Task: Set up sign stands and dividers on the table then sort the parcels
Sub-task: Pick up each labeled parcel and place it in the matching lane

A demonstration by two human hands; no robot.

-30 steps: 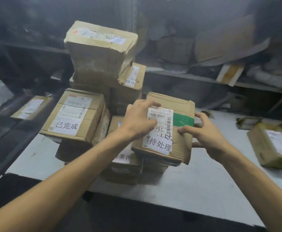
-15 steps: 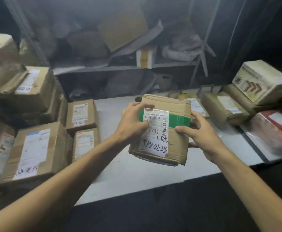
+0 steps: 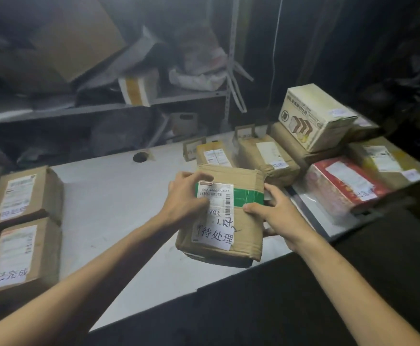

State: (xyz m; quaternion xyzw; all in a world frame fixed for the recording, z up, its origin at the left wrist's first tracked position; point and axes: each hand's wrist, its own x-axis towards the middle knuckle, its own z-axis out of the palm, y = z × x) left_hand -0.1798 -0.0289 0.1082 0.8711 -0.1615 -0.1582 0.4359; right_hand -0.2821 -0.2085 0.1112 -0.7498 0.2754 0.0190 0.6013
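I hold a brown cardboard parcel (image 3: 239, 236) with green tape and a white label in both hands, above the front part of the white table (image 3: 119, 196). My left hand (image 3: 186, 198) grips its upper left edge, fingers over the label. My right hand (image 3: 276, 216) grips its right side. Two small sign stands (image 3: 193, 149) (image 3: 245, 133) stand upright at the table's far side, behind a group of parcels. Two labelled brown parcels (image 3: 27, 191) (image 3: 24, 255) lie at the table's left.
At the right lie several parcels: a brown one (image 3: 268, 156), a white carton (image 3: 316, 116) stacked on another, a red box (image 3: 341, 186). A cable hole (image 3: 141, 156) sits in the tabletop. Cluttered metal shelving (image 3: 134, 106) stands behind the table.
The view has swung right, away from the stacked parcels on the left toward the right-hand group. The parcel stays gripped in both hands and has moved right with them.
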